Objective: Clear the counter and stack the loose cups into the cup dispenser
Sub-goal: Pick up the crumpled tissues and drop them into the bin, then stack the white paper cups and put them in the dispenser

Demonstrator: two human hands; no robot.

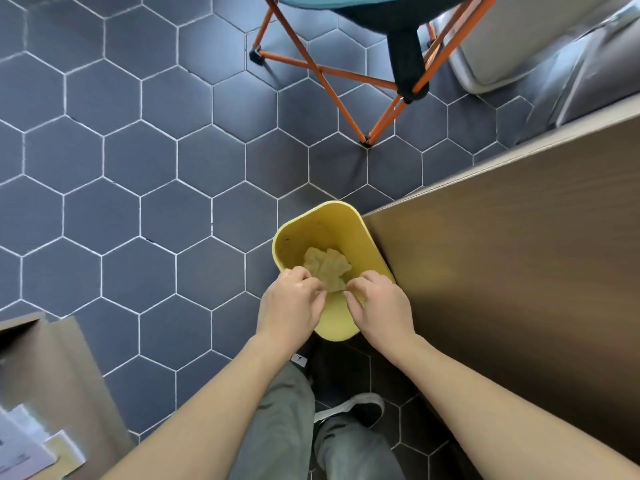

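Yellow plastic oval bin (313, 221) is standing on the hexagon-tiled floor (138, 168) against the brown wooden counter's corner (502, 271). Both the left hand (292, 306) and right hand (379, 308) are pinching a crumpled tan napkin (327, 266) over its opening, likely to drop it inside. No cups are showing.

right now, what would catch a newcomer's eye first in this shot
The yellow bin on the floor at the corner of the brown counter, with both hands over its mouth: the left hand and right hand pinch a crumpled brownish paper wad between them. Next, the orange-legged folding stool at the top, on dark hexagonal floor tiles.
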